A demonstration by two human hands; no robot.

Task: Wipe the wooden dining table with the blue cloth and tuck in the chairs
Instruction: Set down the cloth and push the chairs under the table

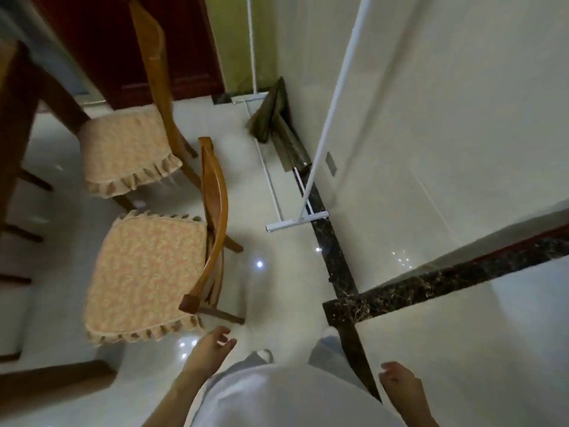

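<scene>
Wooden dining table (15, 97) at left edge, far cushioned chair (126, 146) with seat front at its leg, near cushioned chair (144, 272) standing apart from it, left hand (212, 343) just below that seat, fingers loosely curled, holding nothing, right hand (400, 383) low right, fingers relaxed, holding nothing.

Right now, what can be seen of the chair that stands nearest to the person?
The nearest chair stands upright on the glossy pale floor. Its frame looks like warm brown wood, with a curved backrest and slanted legs. A peach patterned cushion with a ruffled edge covers the seat. The left hand hovers close to its corner, open, without touching it.
</scene>
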